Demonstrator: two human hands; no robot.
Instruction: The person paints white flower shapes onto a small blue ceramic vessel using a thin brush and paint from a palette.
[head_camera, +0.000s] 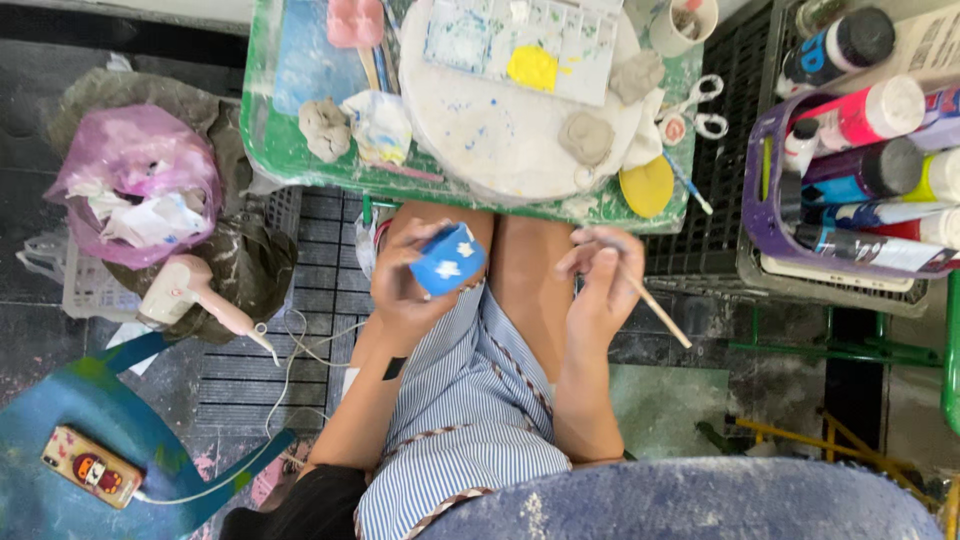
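Note:
My left hand (405, 285) grips a small blue-painted clay piece (447, 260) with white marks, held above my lap. My right hand (597, 280) holds a thin wooden-handled paintbrush (655, 305), its handle pointing down to the right; the brush tip is hidden by my fingers. The two hands are a short way apart, over my knees, just below the front edge of the green table (270, 150).
On the table lie a round white board (500, 140), a paint palette (520, 40), grey clay lumps (325, 128), scissors (700, 110) and a yellow lid (647, 186). A purple basket (765, 220) of paint bottles stands right. A hair dryer (185, 290), pink bag (135, 180), phone (92, 466) lie left.

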